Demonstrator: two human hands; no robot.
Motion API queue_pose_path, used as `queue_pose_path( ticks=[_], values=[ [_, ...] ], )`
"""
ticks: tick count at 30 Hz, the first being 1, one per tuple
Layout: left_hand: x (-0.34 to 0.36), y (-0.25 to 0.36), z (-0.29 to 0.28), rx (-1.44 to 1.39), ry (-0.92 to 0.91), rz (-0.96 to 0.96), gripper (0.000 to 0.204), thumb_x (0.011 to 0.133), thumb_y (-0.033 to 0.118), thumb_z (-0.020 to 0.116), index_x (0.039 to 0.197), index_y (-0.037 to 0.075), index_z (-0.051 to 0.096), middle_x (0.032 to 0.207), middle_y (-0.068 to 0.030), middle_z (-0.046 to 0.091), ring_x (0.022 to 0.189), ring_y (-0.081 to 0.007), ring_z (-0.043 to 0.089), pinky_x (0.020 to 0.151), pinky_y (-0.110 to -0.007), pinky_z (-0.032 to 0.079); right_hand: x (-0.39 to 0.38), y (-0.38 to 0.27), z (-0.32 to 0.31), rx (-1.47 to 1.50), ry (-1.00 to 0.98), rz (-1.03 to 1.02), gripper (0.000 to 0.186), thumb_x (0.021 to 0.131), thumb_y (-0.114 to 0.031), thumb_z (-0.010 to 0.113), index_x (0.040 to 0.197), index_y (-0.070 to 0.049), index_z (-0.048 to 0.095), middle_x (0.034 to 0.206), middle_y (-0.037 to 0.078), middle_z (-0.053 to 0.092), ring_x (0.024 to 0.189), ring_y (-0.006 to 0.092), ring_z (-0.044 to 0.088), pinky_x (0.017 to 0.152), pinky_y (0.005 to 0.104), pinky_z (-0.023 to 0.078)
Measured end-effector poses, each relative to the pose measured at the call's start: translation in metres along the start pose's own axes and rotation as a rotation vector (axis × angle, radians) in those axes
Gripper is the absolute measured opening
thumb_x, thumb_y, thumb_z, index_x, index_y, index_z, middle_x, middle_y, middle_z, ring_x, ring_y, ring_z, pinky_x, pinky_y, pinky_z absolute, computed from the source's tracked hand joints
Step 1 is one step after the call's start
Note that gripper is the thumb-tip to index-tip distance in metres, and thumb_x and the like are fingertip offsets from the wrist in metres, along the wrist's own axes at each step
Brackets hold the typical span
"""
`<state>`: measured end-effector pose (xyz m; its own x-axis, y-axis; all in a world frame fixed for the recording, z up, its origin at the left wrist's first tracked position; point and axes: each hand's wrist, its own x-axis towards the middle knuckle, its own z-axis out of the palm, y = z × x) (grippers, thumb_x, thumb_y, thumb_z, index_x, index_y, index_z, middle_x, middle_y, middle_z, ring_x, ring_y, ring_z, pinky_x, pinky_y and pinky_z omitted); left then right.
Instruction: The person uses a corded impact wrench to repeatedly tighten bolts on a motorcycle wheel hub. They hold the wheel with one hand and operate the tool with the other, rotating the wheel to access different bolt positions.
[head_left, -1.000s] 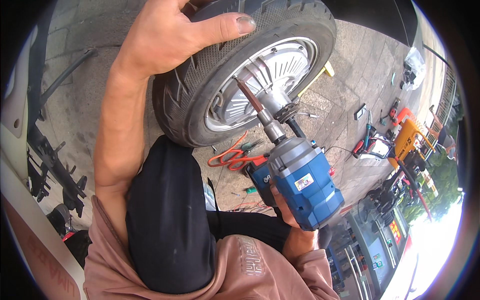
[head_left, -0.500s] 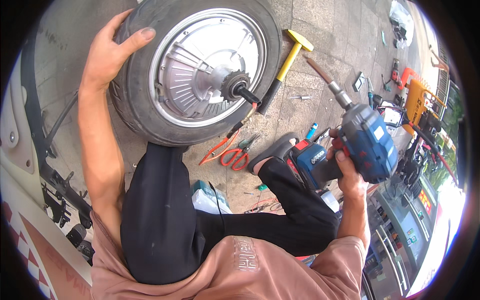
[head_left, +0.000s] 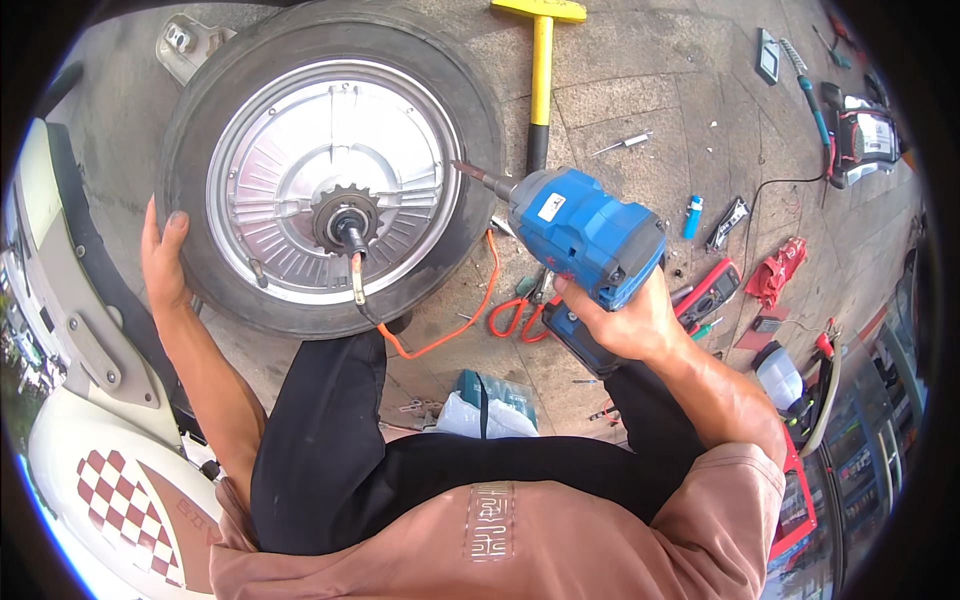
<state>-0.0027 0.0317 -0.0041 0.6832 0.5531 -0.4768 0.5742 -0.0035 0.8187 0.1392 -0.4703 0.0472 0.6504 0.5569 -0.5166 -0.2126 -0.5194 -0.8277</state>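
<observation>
A wheel with a black tyre (head_left: 475,110) and a silver hub motor (head_left: 285,145) rests tilted in front of my knees. At its centre a toothed sprocket (head_left: 345,192) surrounds the axle, and an orange cable (head_left: 494,280) runs from the axle end. My left hand (head_left: 165,262) grips the tyre's left side, thumb on the sidewall and the other fingers partly hidden behind. In my right hand (head_left: 635,322) is a blue cordless impact driver (head_left: 590,235). Its long bit (head_left: 478,173) points left at the rim's right edge; whether it touches a screw there I cannot tell.
A yellow-headed hammer (head_left: 541,80) lies beyond the driver, near a small screwdriver (head_left: 625,143). Orange-handled pliers (head_left: 515,315) lie beneath the driver. A multimeter (head_left: 712,290), red cloth (head_left: 776,270) and blue lighter (head_left: 692,217) lie right. A white scooter body (head_left: 90,450) stands left.
The impact driver has come left and turned, its bit now at the rim. My left hand has slid down the tyre's left side. The wheel appears farther left and faces me more squarely.
</observation>
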Motion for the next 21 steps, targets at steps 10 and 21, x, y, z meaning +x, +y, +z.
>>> queue_pose_path(
  ticks=[10, 21],
  values=[
    [-0.01, -0.002, -0.005, -0.118, -0.055, 0.013, 0.072, 0.087, 0.021, 0.072, 0.147, -0.002, 0.04, 0.133, -0.0153, 0.059, 0.115, -0.0258, 0.062, 0.099, -0.037, 0.049, 0.008, 0.024, 0.003, -0.057, -0.049, 0.027, 0.037, 0.079, -0.019, 0.08, 0.109, -0.005, 0.064, 0.104, 0.011, 0.065, 0.094, 0.0283, 0.063, 0.086, 0.0422, 0.046],
    [-0.01, 0.002, -0.002, -0.129, -0.049, -0.008, 0.074, 0.084, 0.022, 0.074, 0.146, -0.002, 0.041, 0.131, -0.015, 0.06, 0.114, -0.0254, 0.063, 0.1, -0.037, 0.049, 0.012, 0.029, 0.004, -0.059, -0.05, -0.014, 0.031, 0.077, -0.016, 0.08, 0.104, -0.005, 0.067, 0.095, 0.011, 0.068, 0.085, 0.0271, 0.066, 0.078, 0.0409, 0.05]
  ],
)
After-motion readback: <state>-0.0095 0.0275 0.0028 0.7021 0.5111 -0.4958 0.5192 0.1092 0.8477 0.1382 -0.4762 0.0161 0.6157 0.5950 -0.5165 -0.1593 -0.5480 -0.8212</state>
